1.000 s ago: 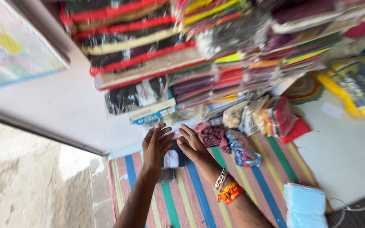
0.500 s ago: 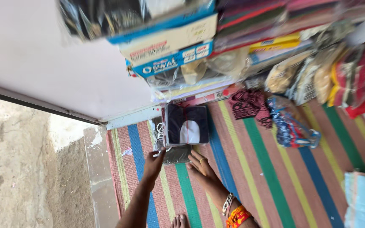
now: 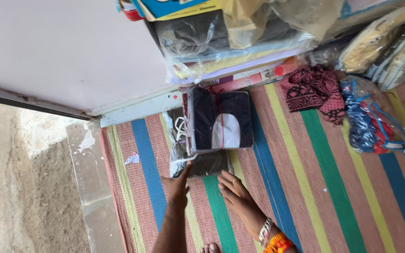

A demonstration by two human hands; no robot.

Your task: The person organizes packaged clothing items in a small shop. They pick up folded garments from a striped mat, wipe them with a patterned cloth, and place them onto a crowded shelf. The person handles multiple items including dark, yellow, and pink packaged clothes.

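A flat, clear-plastic packet of dark folded cloth (image 3: 201,161) lies on the striped woven mat (image 3: 305,178) near the middle of the frame, its film glossy and creased. On top of it, toward the upper side, sits a second packet (image 3: 220,119) of navy cloth with a white curved panel, tied with thin red thread. The left hand (image 3: 178,186) touches the lower packet's near edge, fingers (image 3: 184,171) held close together and straight, gripping nothing. The right hand (image 3: 237,196) lies flat on the mat just below, fingers extended, bangles (image 3: 273,238) at the wrist. Stacked plastic-wrapped fabrics (image 3: 230,47) fill the upper centre; a red printed cloth (image 3: 312,91) lies crumpled at upper right.
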